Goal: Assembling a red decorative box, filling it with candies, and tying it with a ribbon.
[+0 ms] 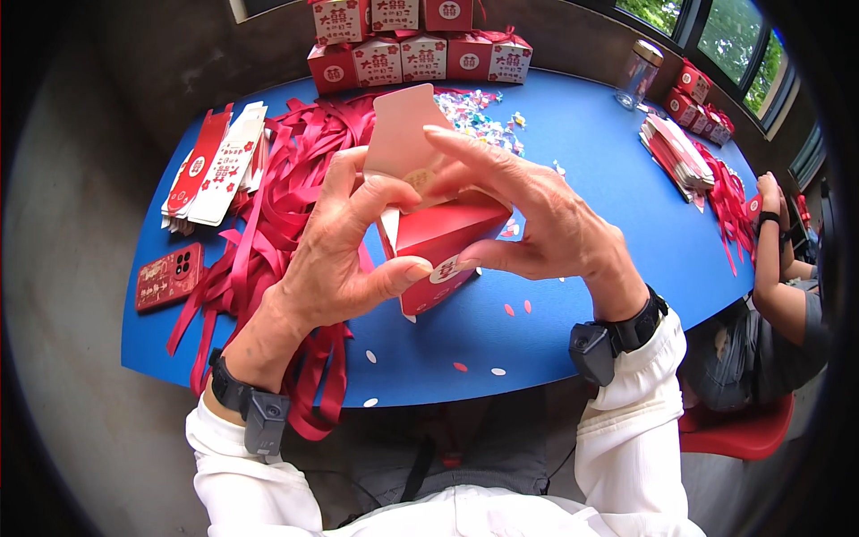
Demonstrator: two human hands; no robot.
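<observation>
Both hands hold one small red paper box point(445, 237) above the near part of the blue table point(591, 134). My left hand point(344, 255) grips its left side, thumb pressed on the front face. My right hand point(528, 219) wraps the right side, fingers reaching over the top. The box's pale pink lid flap point(404, 125) stands open and upright behind my fingers. The inside of the box is hidden by my fingers.
Red ribbons point(286, 170) lie heaped at left beside flat box blanks point(219, 161) and a red phone point(168, 276). Finished red boxes point(420, 40) are stacked at the back, with wrapped candies point(479, 116) in front. A glass jar point(639, 73) and more blanks point(677, 152) stand right. Another person point(778, 268) sits at the right.
</observation>
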